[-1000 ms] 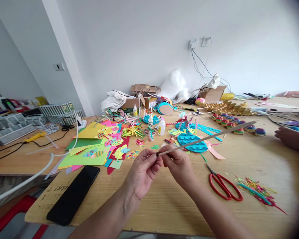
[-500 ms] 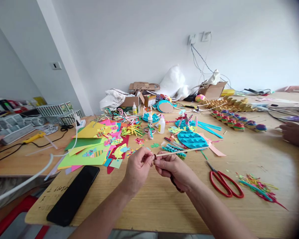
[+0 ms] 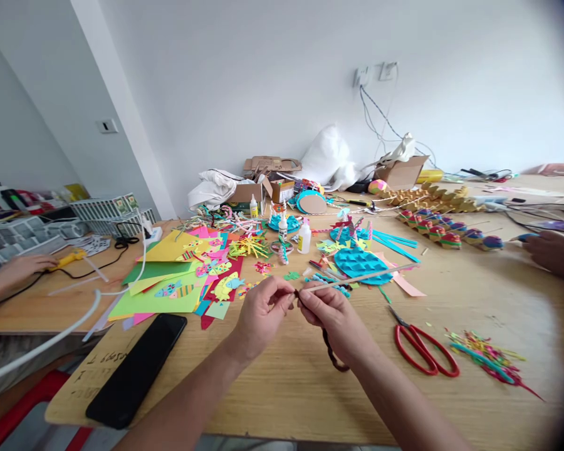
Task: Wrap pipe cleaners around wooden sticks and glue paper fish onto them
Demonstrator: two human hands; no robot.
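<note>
Fingertips of the left hand point(image 3: 263, 319) pinch one end of a dark brown twisted strip point(image 3: 331, 354). Thumb and fingers of the right hand point(image 3: 333, 319) are closed on a thin pale stick point(image 3: 366, 275) and on the same strip, the tail of which hangs in a curve below the palm. The two sets of fingertips nearly meet; whether they touch cannot be determined. Both items are held above the middle of the desk point(image 3: 263, 407), the stick sloping up toward the right.

Beyond the hands lie blue twisted strips point(image 3: 329, 283) and a blue dimpled oval point(image 3: 361, 264). A white glue bottle point(image 3: 304, 238) stands upright farther back. Red-handled scissors point(image 3: 407, 326) lie right of the right hand, with a heap of coloured scraps point(image 3: 486, 354) beside them, toward the desk's right edge.

A black phone point(image 3: 137, 369) lies at the front left corner. Coloured paper sheets point(image 3: 141, 304), bearing fish cut-outs point(image 3: 169, 289), overlap along the left edge. A co-worker's hand point(image 3: 552, 250) is visible at the far right; another person's hand point(image 3: 23, 270) is near a yellow-handled tool point(image 3: 70, 257) at the left.
</note>
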